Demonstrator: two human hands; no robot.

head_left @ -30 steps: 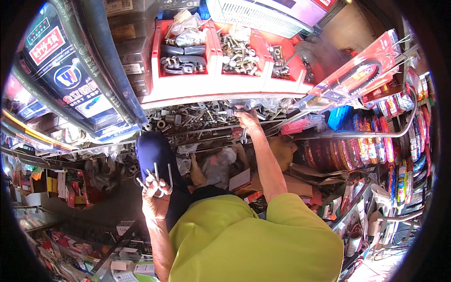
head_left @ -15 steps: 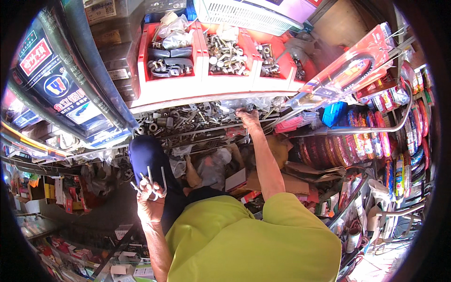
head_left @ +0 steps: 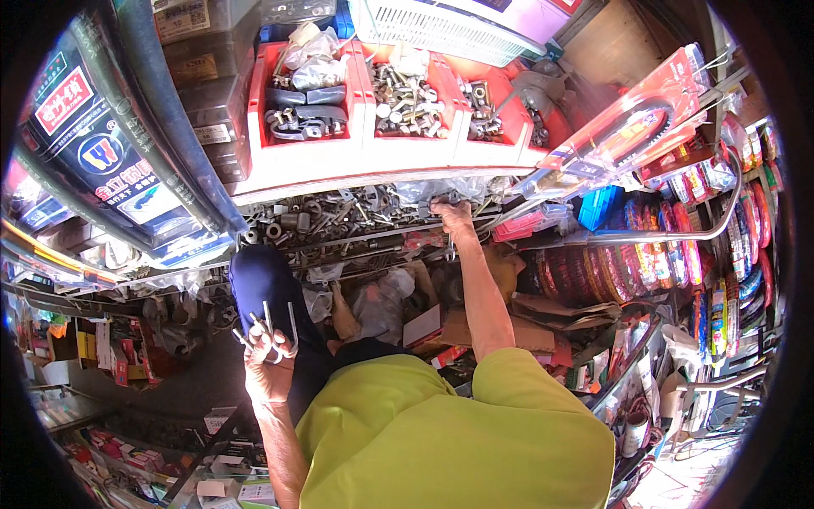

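Observation:
My left hand [head_left: 270, 377] is raised by my left knee, its fingers closed around several U-bolts [head_left: 294, 327]. Their silvery prongs point up past my fingertips. My right arm reaches forward to a long shelf tray of loose metal hardware [head_left: 343, 212], heaped with bolts, nuts and fittings. There my right hand [head_left: 456, 219] is bent over the pile, fingers curled in beside a clear plastic bag [head_left: 424, 190]. What those fingers grip is too small and partly hidden to name. A shiny metal piece [head_left: 450, 248] shows just below my right wrist.
Above the tray stand red bins [head_left: 411, 148] of bolts and dark clamps. A dark curved tube [head_left: 191, 161] and stacked drawers [head_left: 210, 102] rise at the left. At the right, a metal bar [head_left: 657, 237] juts near wrapped colourful rolls [head_left: 593, 271]. Cardboard [head_left: 526, 331] lies below my right arm.
My right hand has shifted slightly to the right over the hardware. The left hand stays almost where it was, with the U-bolts still in it.

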